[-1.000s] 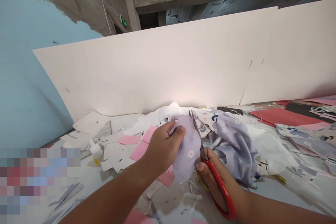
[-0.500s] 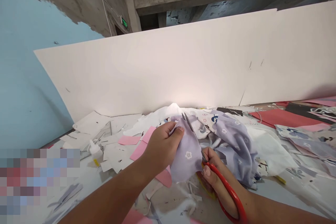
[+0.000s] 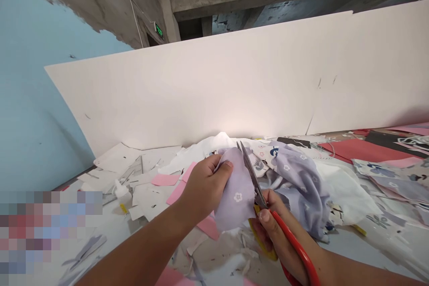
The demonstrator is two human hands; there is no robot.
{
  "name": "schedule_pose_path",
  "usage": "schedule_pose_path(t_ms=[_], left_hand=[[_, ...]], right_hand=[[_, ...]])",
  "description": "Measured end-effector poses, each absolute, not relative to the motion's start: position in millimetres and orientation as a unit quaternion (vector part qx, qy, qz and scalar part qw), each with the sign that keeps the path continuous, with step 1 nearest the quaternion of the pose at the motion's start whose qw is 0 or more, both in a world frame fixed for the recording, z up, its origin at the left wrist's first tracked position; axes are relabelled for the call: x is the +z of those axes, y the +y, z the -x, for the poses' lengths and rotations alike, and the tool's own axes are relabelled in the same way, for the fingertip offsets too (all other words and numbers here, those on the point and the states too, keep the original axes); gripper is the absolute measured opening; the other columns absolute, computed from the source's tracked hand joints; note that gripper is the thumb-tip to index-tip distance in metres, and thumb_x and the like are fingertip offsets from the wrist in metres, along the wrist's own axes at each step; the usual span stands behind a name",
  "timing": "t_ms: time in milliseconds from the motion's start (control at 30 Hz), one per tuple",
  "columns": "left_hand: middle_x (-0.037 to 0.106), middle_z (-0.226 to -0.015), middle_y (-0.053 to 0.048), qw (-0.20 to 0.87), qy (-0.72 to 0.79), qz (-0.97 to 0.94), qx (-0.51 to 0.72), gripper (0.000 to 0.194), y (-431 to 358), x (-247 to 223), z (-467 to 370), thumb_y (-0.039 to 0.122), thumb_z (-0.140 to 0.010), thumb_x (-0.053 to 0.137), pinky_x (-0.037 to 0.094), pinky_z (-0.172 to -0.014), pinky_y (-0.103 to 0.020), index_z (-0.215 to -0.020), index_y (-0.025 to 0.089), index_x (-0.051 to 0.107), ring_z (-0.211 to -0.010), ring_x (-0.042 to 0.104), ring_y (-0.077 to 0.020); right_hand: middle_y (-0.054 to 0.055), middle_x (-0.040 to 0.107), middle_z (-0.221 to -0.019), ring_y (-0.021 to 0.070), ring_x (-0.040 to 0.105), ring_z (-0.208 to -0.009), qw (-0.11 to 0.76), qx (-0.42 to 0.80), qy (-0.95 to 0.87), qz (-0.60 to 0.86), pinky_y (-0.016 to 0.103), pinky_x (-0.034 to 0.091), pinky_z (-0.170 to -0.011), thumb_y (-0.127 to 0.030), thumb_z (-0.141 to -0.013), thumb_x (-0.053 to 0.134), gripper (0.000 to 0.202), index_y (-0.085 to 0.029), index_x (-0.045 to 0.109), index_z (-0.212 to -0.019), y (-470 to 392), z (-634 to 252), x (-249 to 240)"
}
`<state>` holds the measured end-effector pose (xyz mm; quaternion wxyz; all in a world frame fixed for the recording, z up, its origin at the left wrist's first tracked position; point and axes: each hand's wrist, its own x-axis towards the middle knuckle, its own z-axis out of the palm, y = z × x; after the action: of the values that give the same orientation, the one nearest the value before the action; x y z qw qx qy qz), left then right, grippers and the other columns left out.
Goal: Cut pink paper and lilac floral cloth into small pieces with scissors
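Observation:
A small lilac fabric piece [image 3: 234,192] with a white flower print is pinched between the thumb and fingers of my left hand [image 3: 209,183]. My right hand [image 3: 281,232] is wrapped round the handles of a pair of scissors [image 3: 253,174], one handle red and the other yellow. The blades point up and away, slightly parted at the tips, along the right edge of the fabric piece. Behind the scissors lies a crumpled heap of lilac and white printed cloth [image 3: 301,183].
White paper scraps [image 3: 154,196] and pink pieces [image 3: 166,179] lie to the left, with a small white squeeze bottle [image 3: 123,194]. Red sheets [image 3: 365,149] and more printed fabric [image 3: 395,183] are at the right. A tall white board [image 3: 217,85] stands behind everything.
The scissor blades have shifted from overlapping the fabric piece to its right edge, and more of the blades shows. The fabric piece has moved slightly left in my left hand.

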<state>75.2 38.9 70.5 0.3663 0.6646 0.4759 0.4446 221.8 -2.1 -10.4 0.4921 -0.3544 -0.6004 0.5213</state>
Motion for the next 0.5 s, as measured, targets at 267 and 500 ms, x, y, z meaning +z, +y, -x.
schedule_pose_path(t_ms=[267, 500], left_hand=[[0.038, -0.053, 0.005, 0.362, 0.476, -0.668, 0.442, 0.026, 38.3, 70.4, -75.8, 0.038, -0.077, 0.046, 0.027, -0.043, -0.018, -0.060, 0.018, 0.044, -0.049, 0.034, -0.0081], [0.040, -0.055, 0.004, 0.400, 0.471, -0.647, 0.446, 0.025, 43.5, 64.5, -72.3, 0.040, -0.076, 0.049, 0.029, -0.045, -0.019, -0.066, 0.018, 0.051, -0.051, 0.037, -0.0088]], right_hand=[[-0.010, 0.036, -0.051, 0.0065, 0.032, -0.040, 0.434, 0.517, -0.645, 0.357, 0.019, 0.029, -0.039, -0.059, -0.082, 0.034, 0.036, -0.024, 0.027, -0.076, 3.8, -228.2, -14.3], [-0.012, 0.034, -0.049, 0.0053, 0.027, -0.037, 0.464, 0.562, -0.578, 0.367, 0.017, 0.024, -0.035, -0.060, -0.078, 0.040, 0.039, -0.025, 0.023, -0.074, 3.3, -226.3, -6.9]])
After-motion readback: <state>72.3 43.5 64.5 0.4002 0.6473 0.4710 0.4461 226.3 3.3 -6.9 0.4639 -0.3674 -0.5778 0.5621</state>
